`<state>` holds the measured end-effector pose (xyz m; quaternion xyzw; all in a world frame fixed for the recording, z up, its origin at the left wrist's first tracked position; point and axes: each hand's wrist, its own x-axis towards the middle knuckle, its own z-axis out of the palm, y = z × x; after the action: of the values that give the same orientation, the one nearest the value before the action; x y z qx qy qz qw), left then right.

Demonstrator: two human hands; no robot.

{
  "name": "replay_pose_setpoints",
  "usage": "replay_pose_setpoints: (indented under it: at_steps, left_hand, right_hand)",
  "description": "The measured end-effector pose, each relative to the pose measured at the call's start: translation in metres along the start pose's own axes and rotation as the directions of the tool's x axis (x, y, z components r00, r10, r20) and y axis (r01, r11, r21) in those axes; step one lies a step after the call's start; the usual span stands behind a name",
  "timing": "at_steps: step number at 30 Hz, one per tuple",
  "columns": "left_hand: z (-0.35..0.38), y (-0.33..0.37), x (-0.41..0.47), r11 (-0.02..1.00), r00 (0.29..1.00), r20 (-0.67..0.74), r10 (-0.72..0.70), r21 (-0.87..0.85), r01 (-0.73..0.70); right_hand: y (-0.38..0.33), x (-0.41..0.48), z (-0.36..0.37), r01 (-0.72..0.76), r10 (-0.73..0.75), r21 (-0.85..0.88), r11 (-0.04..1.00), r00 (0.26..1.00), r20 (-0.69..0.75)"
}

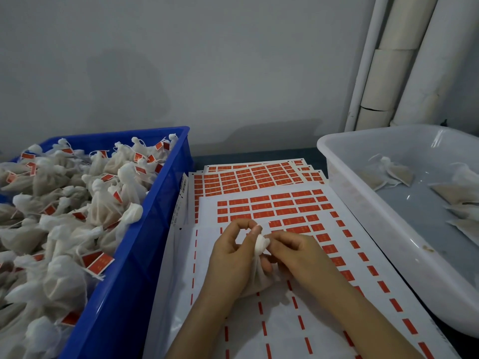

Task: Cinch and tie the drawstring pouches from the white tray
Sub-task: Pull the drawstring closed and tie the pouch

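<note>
1. Head view, the hands: the left hand (230, 257) and the right hand (298, 257) meet at 6 o'clock in the picture, low and just right of centre; both are closed on one white drawstring pouch (260, 277); the left hand's lower fingers curl round the pouch's body, and its thumb and forefinger bend into a ring that meets the bunched neck; the right hand pinches that same neck from the 3 o'clock side; whether a knot is made cannot be told, as the string is too fine to see.
2. Head view, the pouch: it is held just above the label sheets (272, 206), its neck pointing to 12 o'clock and its body hanging down between the palms.
3. Head view, the white tray (363, 203): it stands on the counter (259, 154) at 3 o'clock from the hands; a few flat untied pouches (396, 174) lie in it, spread along its floor.
4. Head view, the blue crate (145, 229): it stands at 9 o'clock from the hands, touching the sheets' left edge; it is heaped with tied pouches (64, 216), many with a red tag on the string.
5. Head view, the sheets: white sheets of red labels overlap between crate and tray; the nearest has mostly empty rows.
6. Head view, the background: a grey wall (181, 60) fills 12 o'clock; pale pipes (404, 60) rise at 1 o'clock behind the tray.
</note>
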<state>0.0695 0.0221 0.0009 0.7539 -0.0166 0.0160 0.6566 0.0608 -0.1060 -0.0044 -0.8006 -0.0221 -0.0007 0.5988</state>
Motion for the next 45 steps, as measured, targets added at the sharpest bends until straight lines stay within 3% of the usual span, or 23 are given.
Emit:
replay_pose_setpoints:
  at_steps: [13,16,18,23,26,32,42,43,45]
  left_hand:
    - [-0.001,-0.001,0.001,0.998,0.996,0.094,-0.002,-0.058,0.008]
    - [0.001,0.001,-0.002,0.999,0.996,0.086,0.025,-0.030,-0.023]
    - [0.001,0.001,-0.004,0.998,0.994,0.096,0.047,0.037,-0.051]
    - [0.001,0.000,-0.004,0.992,0.991,0.130,0.040,0.111,-0.054]
    - [0.002,0.000,-0.003,0.995,0.993,0.121,-0.003,0.102,-0.010]
    - [0.004,-0.001,-0.001,0.991,0.992,0.129,-0.012,0.136,-0.006]
    - [0.002,0.001,-0.001,0.974,0.984,0.166,-0.059,0.224,0.020]
    - [0.002,0.001,-0.001,0.973,0.981,0.184,-0.067,0.230,0.023]
    - [0.002,-0.001,-0.001,0.971,0.974,0.219,-0.066,0.239,0.012]
  right_hand:
    - [-0.008,-0.004,-0.010,-0.165,0.144,0.162,0.973,0.980,0.136]
    - [-0.009,-0.004,-0.008,-0.168,0.151,0.141,0.976,0.981,0.122]
    - [-0.009,-0.004,-0.008,-0.179,0.156,0.216,0.960,0.981,0.117]
    - [-0.009,-0.004,-0.013,-0.184,0.166,0.492,0.851,0.983,0.081]
    - [-0.010,-0.002,-0.015,-0.178,0.168,0.690,0.701,0.982,0.083]
    - [-0.010,0.003,-0.024,-0.182,0.220,0.814,0.552,0.973,0.068]
    - [-0.008,0.008,-0.028,-0.158,0.244,0.782,0.603,0.970,0.007]
    - [-0.009,0.007,-0.028,-0.143,0.238,0.759,0.635,0.971,-0.016]
    - [-0.009,0.004,-0.028,-0.042,0.138,0.573,0.819,0.983,-0.125]
